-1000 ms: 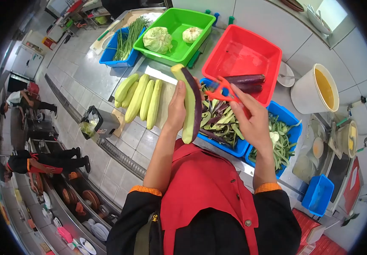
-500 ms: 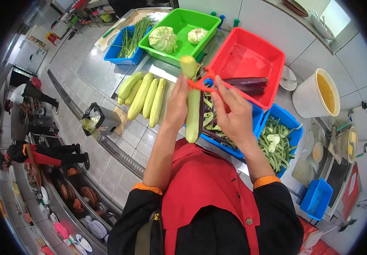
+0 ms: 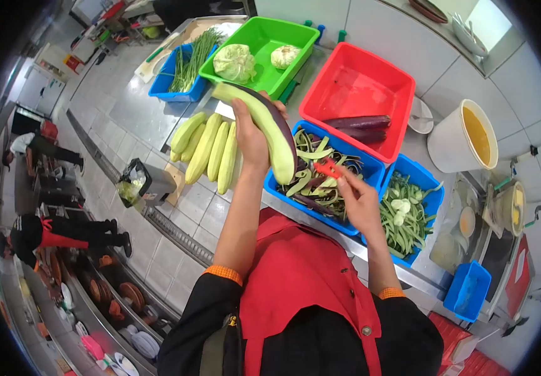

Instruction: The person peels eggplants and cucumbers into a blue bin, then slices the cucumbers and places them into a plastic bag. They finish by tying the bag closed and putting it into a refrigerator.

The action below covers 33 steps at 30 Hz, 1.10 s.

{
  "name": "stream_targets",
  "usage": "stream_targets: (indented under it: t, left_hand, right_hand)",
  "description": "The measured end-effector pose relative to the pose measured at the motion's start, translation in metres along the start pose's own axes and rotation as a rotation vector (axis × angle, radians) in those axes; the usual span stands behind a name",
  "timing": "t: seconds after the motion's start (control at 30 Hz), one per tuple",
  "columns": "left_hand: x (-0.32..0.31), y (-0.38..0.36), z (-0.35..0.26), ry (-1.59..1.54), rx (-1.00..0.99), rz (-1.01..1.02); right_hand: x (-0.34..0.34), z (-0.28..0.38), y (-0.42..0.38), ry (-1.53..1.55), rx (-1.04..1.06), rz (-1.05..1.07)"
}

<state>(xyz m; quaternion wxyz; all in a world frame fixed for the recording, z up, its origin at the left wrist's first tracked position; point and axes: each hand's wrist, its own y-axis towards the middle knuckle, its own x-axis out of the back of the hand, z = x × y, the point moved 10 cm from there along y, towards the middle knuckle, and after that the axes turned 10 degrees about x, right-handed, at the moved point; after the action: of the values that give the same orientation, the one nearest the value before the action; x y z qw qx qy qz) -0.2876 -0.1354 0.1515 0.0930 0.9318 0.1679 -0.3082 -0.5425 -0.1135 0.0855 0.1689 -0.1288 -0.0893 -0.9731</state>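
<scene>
My left hand (image 3: 253, 139) is wrapped round a partly peeled eggplant (image 3: 271, 128), pale green on most of the side facing me, with dark purple skin along its right edge. In my right hand (image 3: 361, 203) is a red peeler (image 3: 327, 168), held apart from the eggplant over a blue tub (image 3: 353, 227). Green and purple peelings (image 3: 311, 188) fill that tub. Several peeled eggplants (image 3: 206, 150) lie side by side left of my left hand. Unpeeled purple eggplants (image 3: 359, 123) rest in a red tub (image 3: 327, 69) beyond the peelings.
A green tub (image 3: 308, 41) holds two cabbages. Left of it, a blue tub (image 3: 185, 96) contains long green stalks. Cut green vegetables (image 3: 402, 216) fill another blue tub at right, near a white bucket (image 3: 436, 147) of yellow-orange liquid. Two people (image 3: 73, 235) stand across the aisle.
The peeler has come off the eggplant and moved right and down with my right hand. My left hand has tilted and turned the eggplant, showing more purple skin.
</scene>
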Motion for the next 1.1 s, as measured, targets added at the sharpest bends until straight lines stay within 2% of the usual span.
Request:
stream_targets:
  t: [0.1,0.2,0.27,0.4,0.53,0.6,0.63,0.73,0.77,0.87,0.93,0.97,1.03,1.1]
  left_hand:
    - [-0.024,-0.013,0.015,0.135,0.050,0.126]
    - [-0.044,-0.035,0.022,0.262,0.134,0.216]
    - [-0.056,-0.046,0.019,0.416,0.145,0.257]
    - [-0.051,-0.047,0.023,0.478,0.173,0.309]
    - [-0.046,-0.042,0.013,0.510,0.119,0.271]
    - [-0.021,-0.028,0.008,0.399,0.103,0.065]
    - [-0.010,-0.020,0.006,0.340,0.091,-0.036]
    - [0.004,-0.005,-0.028,0.204,-0.139,-0.229]
    - [0.021,0.004,-0.022,0.107,-0.183,-0.271]
    - [0.037,0.010,-0.006,-0.102,-0.104,-0.413]
    - [0.035,0.016,0.003,-0.067,-0.058,-0.352]
    - [0.036,0.014,0.008,-0.005,-0.023,-0.340]
    - [0.026,0.006,0.016,0.112,0.078,-0.302]
    - [0.016,0.001,0.030,0.208,0.228,-0.168]
  right_hand:
    - [0.024,0.085,0.020,-0.142,0.377,-0.122]
    - [0.024,0.143,0.035,-0.221,0.611,-0.104]
    - [0.020,0.162,0.045,-0.227,0.656,-0.099]
    - [0.011,0.180,0.054,-0.252,0.744,-0.099]
    - [-0.001,0.172,0.050,-0.366,0.691,-0.050]
    - [-0.013,0.156,0.041,-0.394,0.645,-0.039]
    - [-0.019,0.147,0.031,-0.422,0.738,-0.091]
    - [-0.038,0.106,-0.002,-0.394,0.582,-0.032]
    - [-0.044,0.093,-0.009,-0.361,0.544,0.012]
    - [-0.055,0.053,-0.026,-0.249,0.423,0.109]
    - [-0.053,0.037,-0.028,-0.179,0.358,0.168]
    - [-0.044,0.021,-0.028,-0.180,0.223,0.223]
    - [-0.017,0.016,-0.015,-0.169,0.119,0.159]
    - [0.007,0.025,-0.003,-0.142,0.047,0.073]
